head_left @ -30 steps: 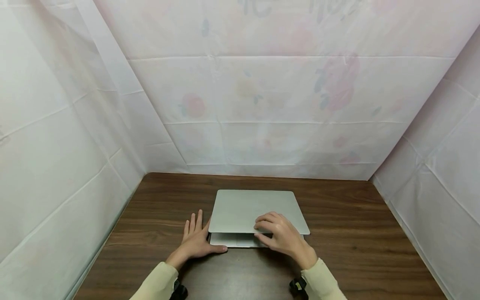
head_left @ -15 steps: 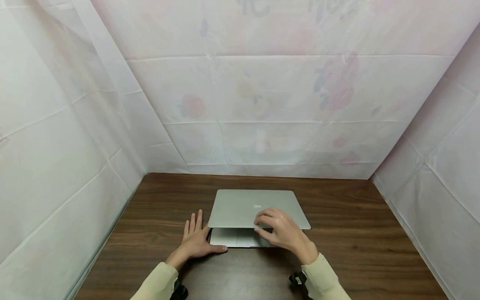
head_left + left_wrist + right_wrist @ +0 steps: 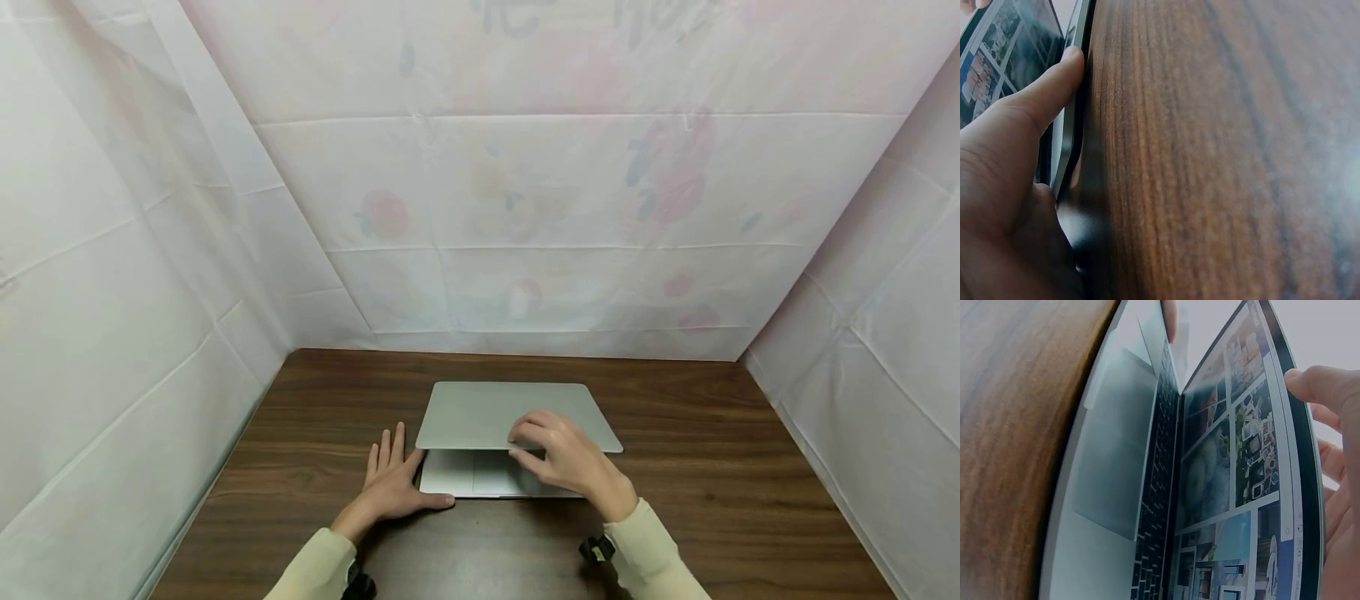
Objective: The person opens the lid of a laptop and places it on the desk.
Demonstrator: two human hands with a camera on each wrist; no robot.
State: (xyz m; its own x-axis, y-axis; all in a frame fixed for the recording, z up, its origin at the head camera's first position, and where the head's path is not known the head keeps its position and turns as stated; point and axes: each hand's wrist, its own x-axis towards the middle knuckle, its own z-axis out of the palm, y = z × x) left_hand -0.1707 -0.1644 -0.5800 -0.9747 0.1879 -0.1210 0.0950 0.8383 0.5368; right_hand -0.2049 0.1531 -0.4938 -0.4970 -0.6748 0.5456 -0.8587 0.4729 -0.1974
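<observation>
We saw the fingers [image 3: 528,429] of the right hand [image 3: 566,460] pinching the thin front edge of the lid [image 3: 480,417]. The left hand [image 3: 393,485] spread wide, its thumb along the front edge of the base [image 3: 446,475]. The laptop [image 3: 461,433], smooth silver-grey with rounded corners, sat part-open at the lower centre of the head frame; inside we saw black keys [image 3: 1163,444] and a glossy screen [image 3: 1210,481] of picture tiles. The right hand hid part of lid and base. Beyond were the streaky brown worktop [image 3: 712,467], pale sleeves [image 3: 318,562], black wrist devices [image 3: 597,549] and creased white cloth [image 3: 487,192] with faded pink prints.
</observation>
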